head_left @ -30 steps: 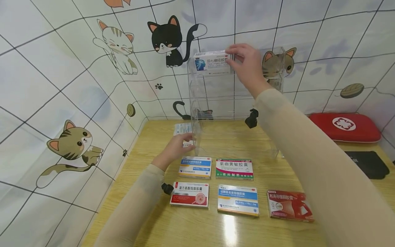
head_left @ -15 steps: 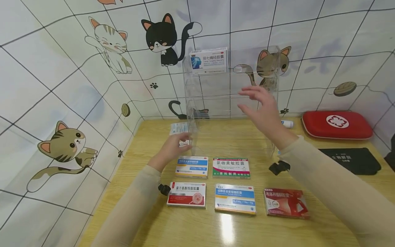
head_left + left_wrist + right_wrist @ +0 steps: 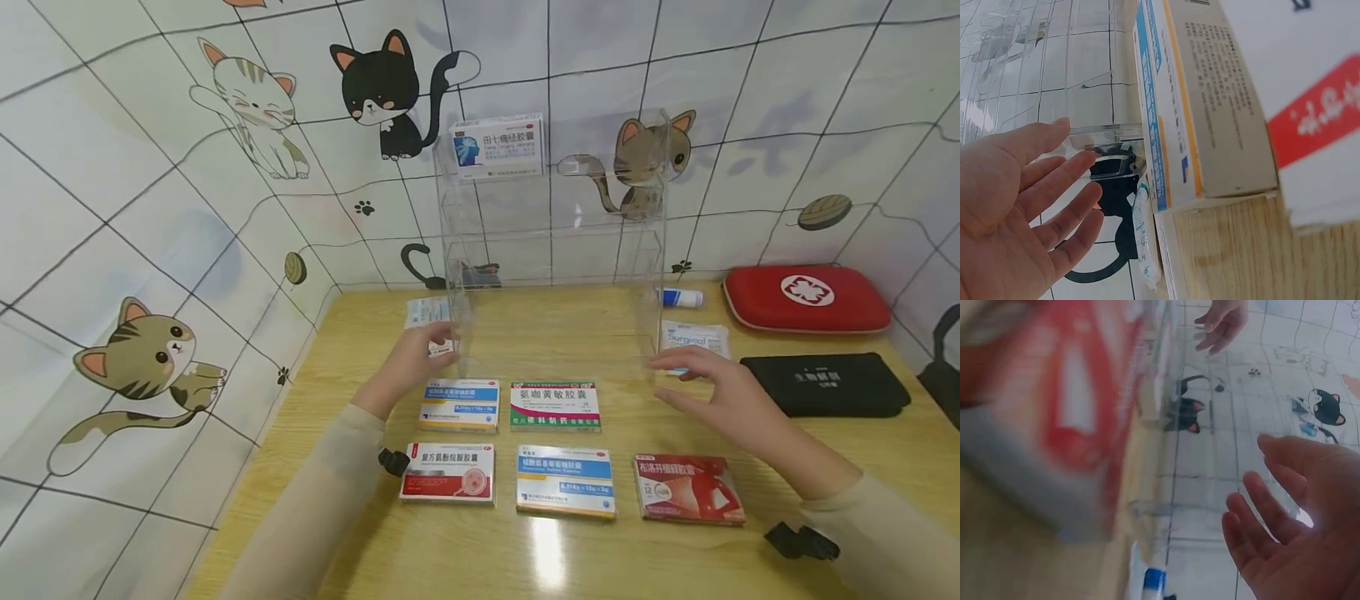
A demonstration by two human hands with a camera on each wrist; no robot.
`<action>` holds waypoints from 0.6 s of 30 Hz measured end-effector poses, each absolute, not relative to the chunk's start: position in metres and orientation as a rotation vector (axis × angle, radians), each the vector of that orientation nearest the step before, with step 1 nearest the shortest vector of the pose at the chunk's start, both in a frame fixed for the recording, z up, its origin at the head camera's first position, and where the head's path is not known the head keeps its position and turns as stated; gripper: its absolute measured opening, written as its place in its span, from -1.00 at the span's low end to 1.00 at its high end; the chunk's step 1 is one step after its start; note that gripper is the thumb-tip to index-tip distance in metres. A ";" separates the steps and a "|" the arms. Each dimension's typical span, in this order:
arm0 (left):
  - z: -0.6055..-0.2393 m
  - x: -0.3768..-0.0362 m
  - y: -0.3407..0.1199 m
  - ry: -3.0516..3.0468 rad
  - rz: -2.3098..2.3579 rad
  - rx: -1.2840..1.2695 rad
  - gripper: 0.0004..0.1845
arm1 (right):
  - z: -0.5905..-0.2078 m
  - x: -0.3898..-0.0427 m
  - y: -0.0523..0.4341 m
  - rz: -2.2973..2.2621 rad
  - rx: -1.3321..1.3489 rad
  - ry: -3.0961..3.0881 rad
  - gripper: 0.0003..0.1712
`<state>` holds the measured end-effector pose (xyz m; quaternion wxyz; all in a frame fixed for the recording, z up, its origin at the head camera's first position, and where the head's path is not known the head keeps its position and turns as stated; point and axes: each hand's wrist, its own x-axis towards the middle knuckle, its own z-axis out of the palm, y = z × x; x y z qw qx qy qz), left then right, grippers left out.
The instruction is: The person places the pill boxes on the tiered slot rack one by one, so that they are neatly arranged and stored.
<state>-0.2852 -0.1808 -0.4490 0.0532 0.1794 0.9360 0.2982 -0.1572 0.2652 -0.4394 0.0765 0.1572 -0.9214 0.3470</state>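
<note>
A clear acrylic rack (image 3: pixel 555 221) with several tiers stands on the table. On its top tier, at the left end, sits a white medicine box (image 3: pixel 498 148) with a blue head picture. My left hand (image 3: pixel 408 362) is at the rack's lower left edge, fingers relaxed and thumb tip right at the clear panel in the left wrist view. My right hand (image 3: pixel 716 387), fingers spread and holding nothing, is near the lower right edge. In front lie two blue-and-white boxes (image 3: pixel 459 406), a green-and-magenta box (image 3: pixel 555 407), a white-and-red box (image 3: pixel 448 472) and a red box (image 3: pixel 688 489).
A red zip case (image 3: pixel 806 298) and a black pouch (image 3: pixel 825 385) lie on the right of the table. Behind the right hand are a white packet (image 3: pixel 697 337) and a blue-and-white tube (image 3: pixel 682 297). Another packet (image 3: pixel 427 311) lies behind the left hand.
The right hand let go of the white medicine box on the top tier and moved down to the rack's lower right. The left hand stayed at the left edge.
</note>
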 end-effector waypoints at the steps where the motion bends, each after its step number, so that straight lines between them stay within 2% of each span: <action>1: -0.449 -0.285 -0.181 2.849 0.903 0.543 -0.42 | -0.443 -0.151 0.271 1.019 0.485 -2.780 -0.58; 11: -0.447 -0.283 -0.181 2.861 0.900 0.533 -0.45 | -0.469 -0.111 0.321 0.854 0.532 -2.932 -0.54; 18: -0.448 -0.284 -0.179 2.865 0.884 0.526 -0.45 | -0.489 -0.090 0.340 0.815 0.470 -3.045 -0.39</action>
